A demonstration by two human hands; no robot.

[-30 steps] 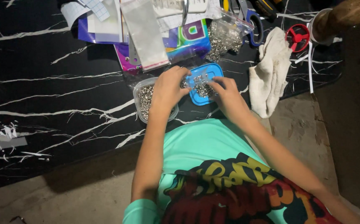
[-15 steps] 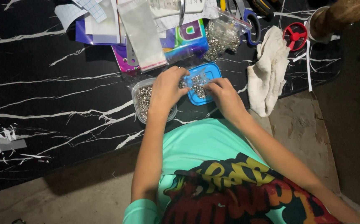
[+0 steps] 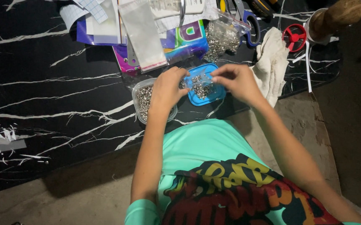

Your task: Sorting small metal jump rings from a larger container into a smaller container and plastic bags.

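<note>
A person in a teal printed shirt works over a black, white-veined marble-look tabletop (image 3: 43,96), both hands meeting above a shallow blue plastic lid (image 3: 205,85) heaped with tiny silver metal pieces (image 3: 200,88). The left hand (image 3: 166,89) rests across a clear round plastic tub (image 3: 141,100) holding more of the same pieces, its fingertips drawn together at the lid's near edge. The right hand (image 3: 236,81) hovers at the lid's right side, thumb and forefinger pressed together; whether a piece sits between them cannot be told. The pieces look light, hard and slippery, likely to scatter if the lid is knocked, and seem best picked singly by fingertip pinch. The heap lies just between and below both grips. A cream cloth (image 3: 272,62), blue-handled scissors (image 3: 253,27), a clear bag of pieces (image 3: 222,37) and coloured papers (image 3: 180,39) lie beyond.
</note>
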